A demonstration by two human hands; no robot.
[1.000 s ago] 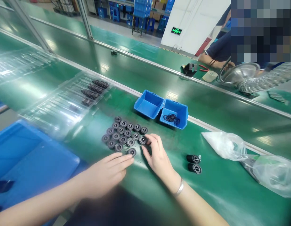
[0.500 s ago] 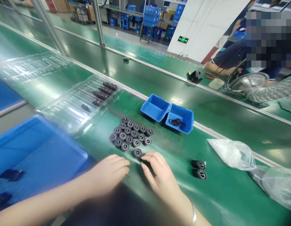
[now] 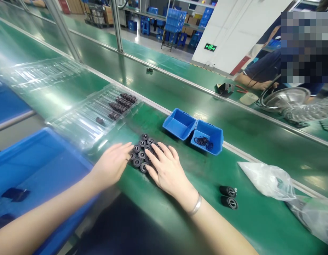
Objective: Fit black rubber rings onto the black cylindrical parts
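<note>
Several round black cylindrical parts (image 3: 142, 154) with slotted tops stand upright in a tight cluster on the green work surface (image 3: 164, 219). My right hand (image 3: 169, 170) lies over the cluster's right side with its fingers spread on the parts, hiding some of them. At the left edge of the cluster is my left hand (image 3: 112, 163), slightly blurred, its fingers stretched out against or close beside the outermost parts. Neither hand is closed around anything. Farther right, two more black cylinders (image 3: 229, 197) lie on their sides.
Behind the cluster sit two joined blue bins (image 3: 179, 124), the right one holding black rings (image 3: 203, 141). A clear tray (image 3: 81, 118) with dark parts and a large blue crate (image 3: 47, 159) are at left. Plastic bags (image 3: 270, 180) lie right. A co-worker's arm (image 3: 255, 79) shows across the line.
My right hand has moved up and left onto the cluster. My left hand has shifted up and left to its side. The separate cylinder in front no longer shows apart from the group.
</note>
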